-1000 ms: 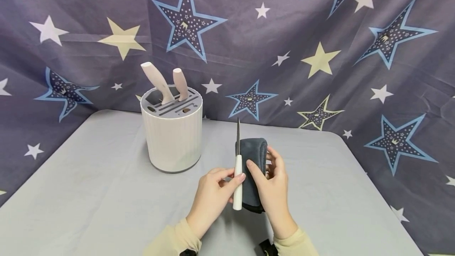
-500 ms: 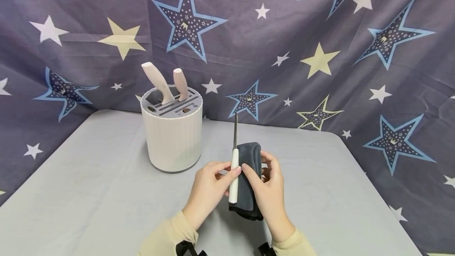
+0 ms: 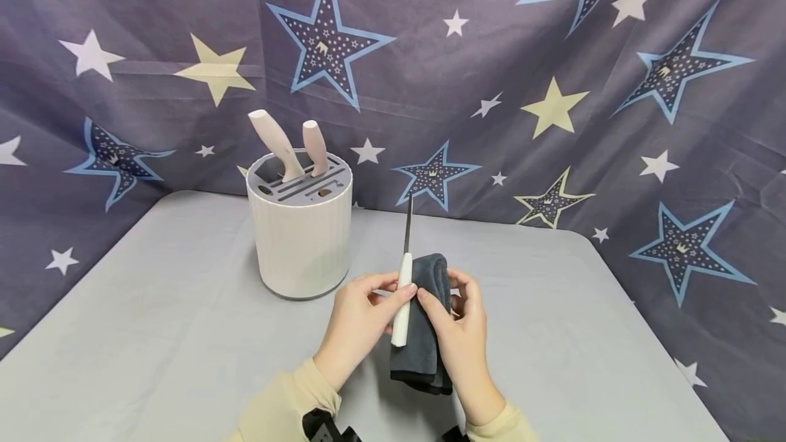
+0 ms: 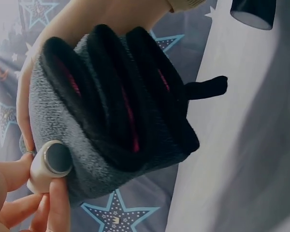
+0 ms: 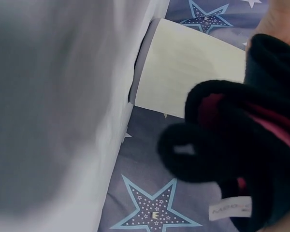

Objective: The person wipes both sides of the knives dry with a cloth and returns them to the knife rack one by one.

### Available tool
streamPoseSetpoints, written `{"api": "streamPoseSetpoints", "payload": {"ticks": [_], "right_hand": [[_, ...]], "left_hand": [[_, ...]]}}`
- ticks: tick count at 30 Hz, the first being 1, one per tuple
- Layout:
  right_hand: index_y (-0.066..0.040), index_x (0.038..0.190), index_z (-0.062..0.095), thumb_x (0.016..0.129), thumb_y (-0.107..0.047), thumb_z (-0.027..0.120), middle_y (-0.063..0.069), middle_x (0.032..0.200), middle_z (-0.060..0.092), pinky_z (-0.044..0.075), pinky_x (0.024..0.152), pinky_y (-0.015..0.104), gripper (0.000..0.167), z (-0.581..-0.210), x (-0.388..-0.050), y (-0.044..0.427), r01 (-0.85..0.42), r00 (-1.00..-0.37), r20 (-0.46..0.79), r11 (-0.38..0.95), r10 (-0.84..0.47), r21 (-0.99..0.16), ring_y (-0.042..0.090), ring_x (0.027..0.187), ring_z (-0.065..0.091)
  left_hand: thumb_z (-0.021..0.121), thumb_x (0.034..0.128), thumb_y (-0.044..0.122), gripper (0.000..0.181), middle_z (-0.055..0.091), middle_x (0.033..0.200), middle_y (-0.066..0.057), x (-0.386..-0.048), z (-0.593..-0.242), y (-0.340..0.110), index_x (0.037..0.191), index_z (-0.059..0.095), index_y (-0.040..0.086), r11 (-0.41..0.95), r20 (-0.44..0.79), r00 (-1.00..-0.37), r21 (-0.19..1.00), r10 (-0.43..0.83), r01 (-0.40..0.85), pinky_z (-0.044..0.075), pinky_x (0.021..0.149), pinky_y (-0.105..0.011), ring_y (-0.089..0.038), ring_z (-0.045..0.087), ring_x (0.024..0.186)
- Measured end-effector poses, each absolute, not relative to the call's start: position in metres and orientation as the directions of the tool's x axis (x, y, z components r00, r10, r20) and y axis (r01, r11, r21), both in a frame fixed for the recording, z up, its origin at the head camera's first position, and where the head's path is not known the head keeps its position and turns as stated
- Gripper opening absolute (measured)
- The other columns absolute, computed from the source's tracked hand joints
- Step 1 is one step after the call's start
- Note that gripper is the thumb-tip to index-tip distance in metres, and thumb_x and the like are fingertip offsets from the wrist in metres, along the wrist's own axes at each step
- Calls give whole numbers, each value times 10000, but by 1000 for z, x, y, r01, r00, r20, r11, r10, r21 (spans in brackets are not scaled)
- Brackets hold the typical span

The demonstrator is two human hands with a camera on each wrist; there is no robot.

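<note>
My left hand (image 3: 356,322) pinches the white handle of a knife (image 3: 402,305) between thumb and fingers, and the narrow blade points away from me. The round grey end of the knife handle (image 4: 58,158) shows in the left wrist view. My right hand (image 3: 463,340) grips a folded dark grey towel (image 3: 424,340) with black edging, right beside the knife. Pink shows between the folds of the towel (image 5: 212,108) in the right wrist view, along with a loop and a white tag. Most of my right fingers are hidden behind the towel.
A white ribbed knife block (image 3: 301,244) with a grey slotted top stands at the back left of the grey-covered table (image 3: 184,333). Two pale-handled tools (image 3: 275,142) stick up from it. Behind the table hangs a star-patterned curtain (image 3: 399,101).
My right hand and the towel have come nearer to me and a little left along the knife. The knife has shifted slightly away from me and left, still in my left hand.
</note>
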State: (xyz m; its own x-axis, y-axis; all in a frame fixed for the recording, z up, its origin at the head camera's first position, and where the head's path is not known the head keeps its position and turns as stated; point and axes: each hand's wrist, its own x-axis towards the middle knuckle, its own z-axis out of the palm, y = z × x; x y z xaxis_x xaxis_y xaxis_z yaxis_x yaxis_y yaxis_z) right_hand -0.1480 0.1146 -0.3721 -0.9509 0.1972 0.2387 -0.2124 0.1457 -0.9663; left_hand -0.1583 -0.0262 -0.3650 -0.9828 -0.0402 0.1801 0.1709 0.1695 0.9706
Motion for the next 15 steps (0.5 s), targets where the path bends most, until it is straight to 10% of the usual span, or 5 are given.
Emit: {"api": "streamPoseSetpoints", "payload": {"ticks": [15], "right_hand": [[-98,1281,547,894,-154,707,56,1053,566,553,588,280,423,-372,-155,115,-167,-955,192,123,225,-978,105,745,608]], "left_hand": [[789,847,281,387,692,985,-124,-154,-375,-25,1149,723,49,157,159,-987,976,-25,153,563,505,-315,-124,691,696]]}}
